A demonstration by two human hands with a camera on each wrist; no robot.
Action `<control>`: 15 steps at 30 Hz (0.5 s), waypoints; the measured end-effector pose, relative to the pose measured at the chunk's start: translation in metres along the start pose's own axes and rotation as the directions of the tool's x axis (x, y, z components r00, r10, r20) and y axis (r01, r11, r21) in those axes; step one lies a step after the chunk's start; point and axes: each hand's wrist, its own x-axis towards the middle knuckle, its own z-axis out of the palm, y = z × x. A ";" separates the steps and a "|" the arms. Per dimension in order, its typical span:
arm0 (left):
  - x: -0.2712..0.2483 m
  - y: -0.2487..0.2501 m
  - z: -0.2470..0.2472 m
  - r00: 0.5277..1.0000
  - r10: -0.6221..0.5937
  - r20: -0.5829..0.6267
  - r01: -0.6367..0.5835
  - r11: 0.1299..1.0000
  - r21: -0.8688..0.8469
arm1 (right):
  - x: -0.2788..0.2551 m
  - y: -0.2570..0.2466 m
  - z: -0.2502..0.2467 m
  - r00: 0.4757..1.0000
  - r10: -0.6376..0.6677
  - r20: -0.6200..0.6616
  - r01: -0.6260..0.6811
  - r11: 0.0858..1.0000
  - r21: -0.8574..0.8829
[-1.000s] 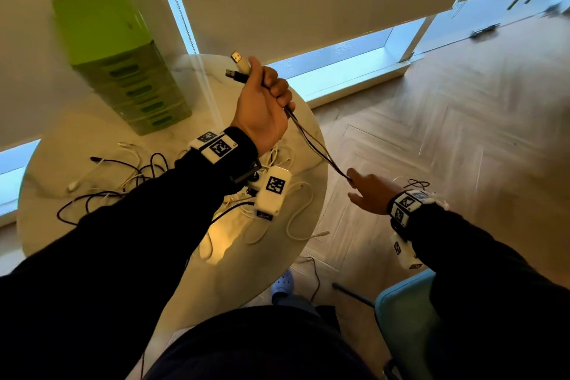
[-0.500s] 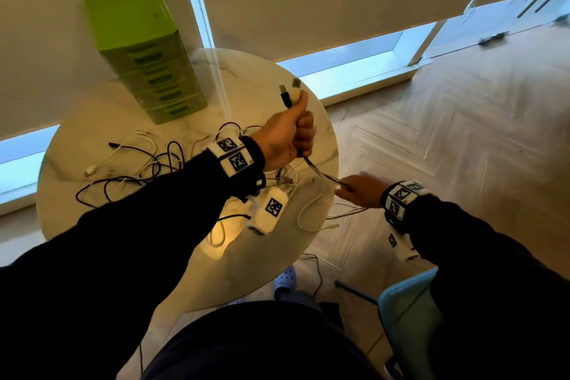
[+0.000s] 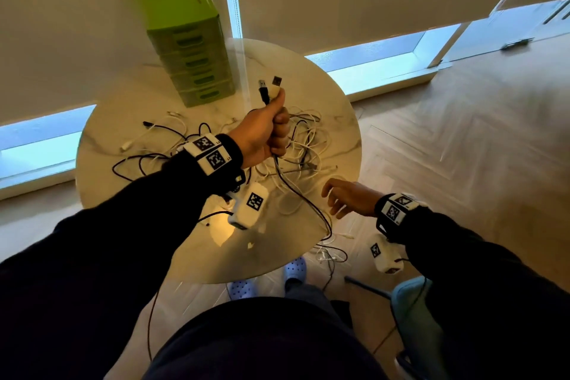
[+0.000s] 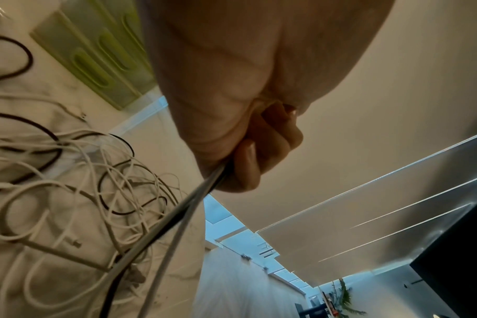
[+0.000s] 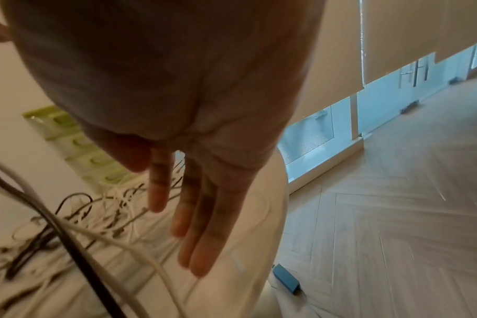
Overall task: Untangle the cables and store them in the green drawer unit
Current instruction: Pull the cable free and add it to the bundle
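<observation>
My left hand [image 3: 271,133] is a fist above the round table, gripping a black cable [image 3: 296,191] and a white cable [image 4: 177,234] together. Their USB plugs [image 3: 271,85] stick up past my thumb. Both cables run down from the fist [image 4: 232,163] and off the table's near right edge. My right hand [image 3: 342,197] hovers at that edge with fingers [image 5: 202,236] straight and empty. A tangle of white and black cables [image 3: 302,145] lies on the table under my left hand. The green drawer unit [image 3: 185,49] stands at the table's far left, drawers closed.
The round marble table [image 3: 185,250] stands by a wall and low windows. Loose cable ends hang to the wood floor [image 3: 462,133] near my feet. A blue chair [image 3: 413,311] is at my lower right. A small blue block [image 5: 286,279] lies on the floor.
My left hand dropped lower and nearer with the two cables. My right hand let go of the cables it was pulling taut and now hangs open at the table edge.
</observation>
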 end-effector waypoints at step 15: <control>-0.026 -0.023 -0.014 0.997 -0.003 -0.083 0.000 1.000 -0.030 | 0.040 0.014 0.026 0.945 -0.209 0.251 0.304 0.282 -0.910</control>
